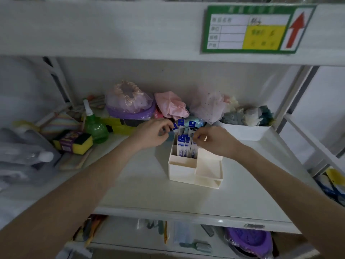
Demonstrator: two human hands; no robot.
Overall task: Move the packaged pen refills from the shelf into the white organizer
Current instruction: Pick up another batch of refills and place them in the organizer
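- White organizer [186, 170] sits mid-frame on the shelf [149, 193], with several blue-topped refills [183, 146] standing upright in its rear left compartment.
- Left hand [154, 134] is just left of the packs, fingers curled, pinching the blue top of one refill pack [175, 126] above the organizer.
- Right hand [214, 140] hovers over the organizer's right side, fingers curled at the packs; whether it actually grips one, I cannot tell.
- Green bottle [95, 128] and yellow sponge [78, 143] sit at left of the frame.
- White bin [246, 131] sits at right, behind the right hand.
- Green label [257, 28] with a red arrow, upper right.
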